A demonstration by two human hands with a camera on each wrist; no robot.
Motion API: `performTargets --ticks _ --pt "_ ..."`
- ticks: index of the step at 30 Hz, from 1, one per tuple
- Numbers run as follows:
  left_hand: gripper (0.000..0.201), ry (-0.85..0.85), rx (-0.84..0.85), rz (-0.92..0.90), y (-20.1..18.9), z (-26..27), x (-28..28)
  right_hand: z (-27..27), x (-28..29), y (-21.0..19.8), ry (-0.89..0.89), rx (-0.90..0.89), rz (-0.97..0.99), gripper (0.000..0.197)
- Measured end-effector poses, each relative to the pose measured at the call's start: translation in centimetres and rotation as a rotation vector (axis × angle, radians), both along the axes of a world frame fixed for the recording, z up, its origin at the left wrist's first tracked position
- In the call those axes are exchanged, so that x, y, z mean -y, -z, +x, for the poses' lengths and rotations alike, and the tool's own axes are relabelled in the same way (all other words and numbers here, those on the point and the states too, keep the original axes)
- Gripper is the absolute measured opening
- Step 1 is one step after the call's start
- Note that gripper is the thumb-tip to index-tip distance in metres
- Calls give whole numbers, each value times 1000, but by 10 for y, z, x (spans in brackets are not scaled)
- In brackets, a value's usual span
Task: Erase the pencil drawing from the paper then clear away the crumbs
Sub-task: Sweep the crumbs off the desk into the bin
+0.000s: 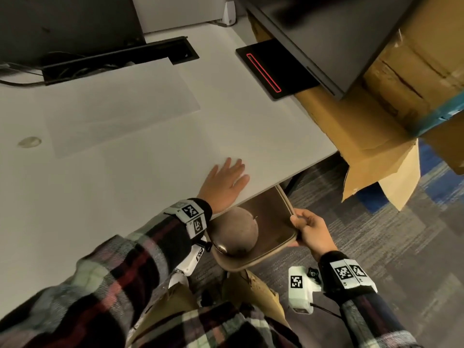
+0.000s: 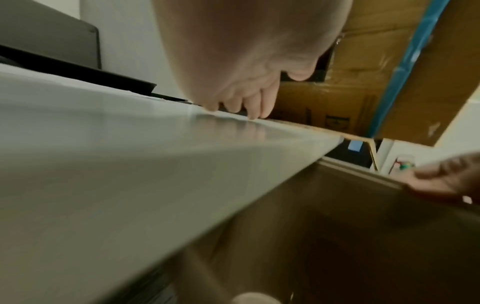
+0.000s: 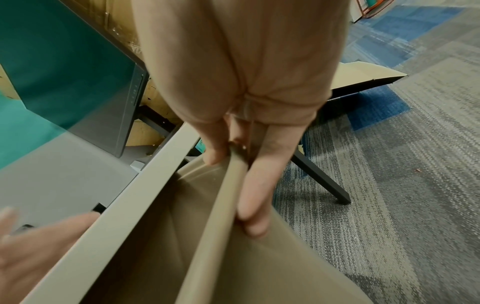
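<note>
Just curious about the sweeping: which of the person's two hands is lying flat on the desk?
The left hand, fingers straight, flat near the desk edge; the right hand grips the bin rim below it.

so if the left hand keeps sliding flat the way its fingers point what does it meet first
Probably nothing soon: the left hand lies flat on the desk, fingers pointing up and right over bare surface. That line seems to reach the desk's right edge, with the cardboard box beyond; depth is unclear.

desk edge [image 1: 288, 169]: bare, passable | below edge: tray [image 1: 273, 222] blocks | right: cardboard box [image 1: 376, 116] blocks
</note>
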State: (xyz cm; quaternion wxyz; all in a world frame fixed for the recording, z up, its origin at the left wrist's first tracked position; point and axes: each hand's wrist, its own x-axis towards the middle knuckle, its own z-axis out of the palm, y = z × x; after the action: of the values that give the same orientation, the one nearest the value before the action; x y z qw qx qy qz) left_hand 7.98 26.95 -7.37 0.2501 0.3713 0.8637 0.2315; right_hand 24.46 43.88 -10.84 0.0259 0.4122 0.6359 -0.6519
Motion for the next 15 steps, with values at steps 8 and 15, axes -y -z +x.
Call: performTargets --ticks 8,15 --pt "40 -83 333 321 7 25 -5 6 3 6 11 -2 -17 17" --pt "60 36 359 287 26 55 -3 10 1 24 44 28 -18 16"
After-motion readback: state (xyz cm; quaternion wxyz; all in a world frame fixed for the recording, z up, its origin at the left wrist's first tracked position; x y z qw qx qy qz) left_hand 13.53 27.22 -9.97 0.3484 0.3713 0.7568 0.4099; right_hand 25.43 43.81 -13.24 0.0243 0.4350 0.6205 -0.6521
